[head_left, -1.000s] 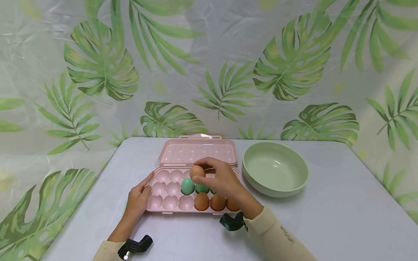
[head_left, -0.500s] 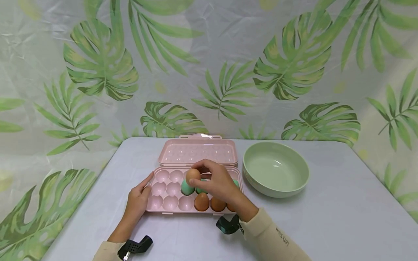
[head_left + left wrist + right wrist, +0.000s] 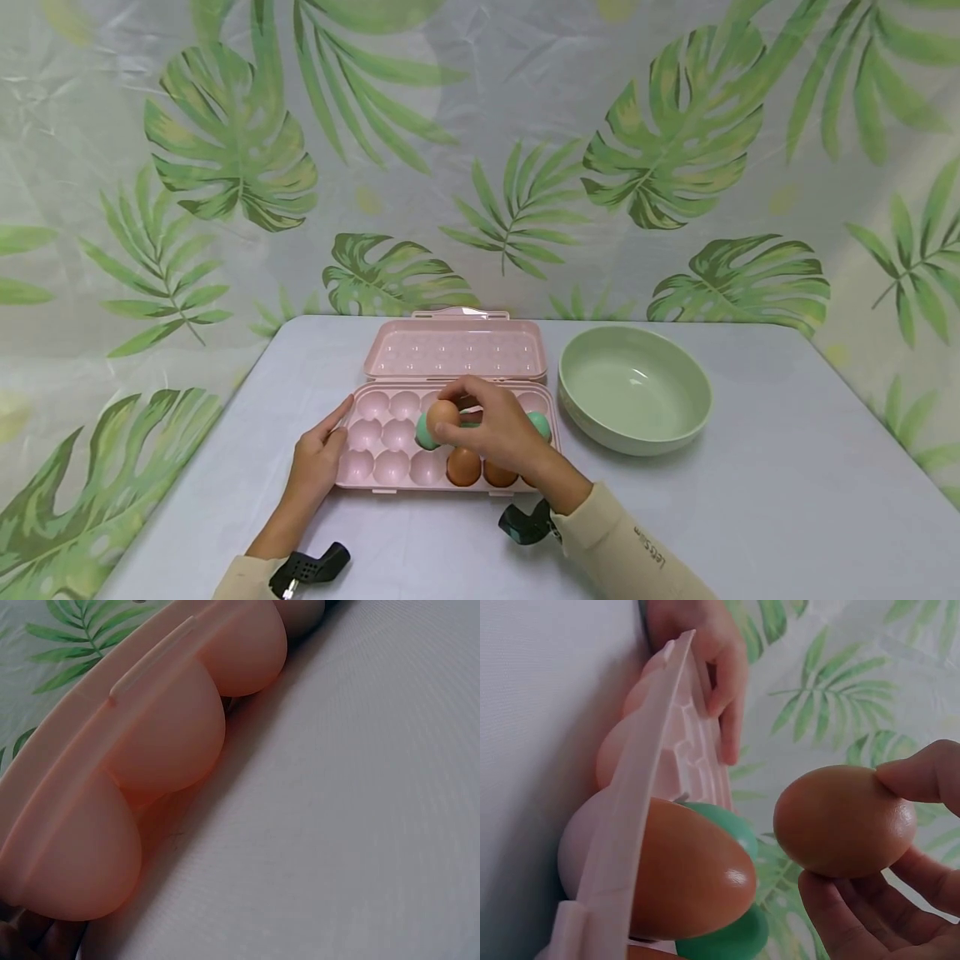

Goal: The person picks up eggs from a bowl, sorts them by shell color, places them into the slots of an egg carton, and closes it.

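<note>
Pinching a brown egg (image 3: 442, 414) between thumb and fingertips, my right hand (image 3: 501, 432) holds it just above the middle of the pink egg tray (image 3: 375, 482), over a green egg (image 3: 422, 433) in the middle row. 3 brown eggs (image 3: 463, 467) sit in the near row. My left hand (image 3: 318, 463) rests with straight, relaxed fingers against the tray's left edge. Its lid (image 3: 454, 350) lies open behind. At the right, a green bowl (image 3: 634, 388) stands on the table (image 3: 787, 500).
</note>
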Action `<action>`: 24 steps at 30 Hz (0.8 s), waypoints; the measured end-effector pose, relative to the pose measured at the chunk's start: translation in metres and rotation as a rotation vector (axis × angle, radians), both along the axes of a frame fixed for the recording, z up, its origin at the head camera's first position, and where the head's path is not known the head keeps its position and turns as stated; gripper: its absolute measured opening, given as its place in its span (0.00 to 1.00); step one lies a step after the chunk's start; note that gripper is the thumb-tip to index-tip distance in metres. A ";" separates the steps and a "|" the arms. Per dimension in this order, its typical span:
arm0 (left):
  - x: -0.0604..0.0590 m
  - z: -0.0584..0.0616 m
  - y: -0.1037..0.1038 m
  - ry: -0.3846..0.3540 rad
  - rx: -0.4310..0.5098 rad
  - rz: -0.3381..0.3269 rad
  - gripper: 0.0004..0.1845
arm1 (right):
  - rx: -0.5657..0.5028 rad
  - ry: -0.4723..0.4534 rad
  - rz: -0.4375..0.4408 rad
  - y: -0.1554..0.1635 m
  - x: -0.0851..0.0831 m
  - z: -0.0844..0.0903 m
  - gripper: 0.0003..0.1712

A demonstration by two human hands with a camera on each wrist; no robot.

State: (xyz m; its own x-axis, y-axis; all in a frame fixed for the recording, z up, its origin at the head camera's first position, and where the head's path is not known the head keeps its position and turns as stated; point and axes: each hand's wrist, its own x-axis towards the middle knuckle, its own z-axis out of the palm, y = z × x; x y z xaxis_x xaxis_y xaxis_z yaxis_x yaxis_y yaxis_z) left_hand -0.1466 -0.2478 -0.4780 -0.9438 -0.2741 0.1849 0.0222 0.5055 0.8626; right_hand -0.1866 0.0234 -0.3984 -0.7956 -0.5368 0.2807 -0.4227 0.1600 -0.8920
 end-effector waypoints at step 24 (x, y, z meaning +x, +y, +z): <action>0.001 0.002 0.001 -0.003 -0.002 -0.006 0.25 | 0.018 0.020 0.049 -0.011 0.005 -0.012 0.17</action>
State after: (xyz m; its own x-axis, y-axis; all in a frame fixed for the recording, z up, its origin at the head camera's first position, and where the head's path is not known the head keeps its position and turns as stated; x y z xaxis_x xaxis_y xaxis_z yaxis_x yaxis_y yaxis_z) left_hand -0.1456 -0.2467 -0.4759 -0.9458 -0.2682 0.1829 0.0230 0.5067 0.8618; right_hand -0.1817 0.0127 -0.4106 -0.7627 -0.5797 0.2867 -0.4485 0.1546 -0.8803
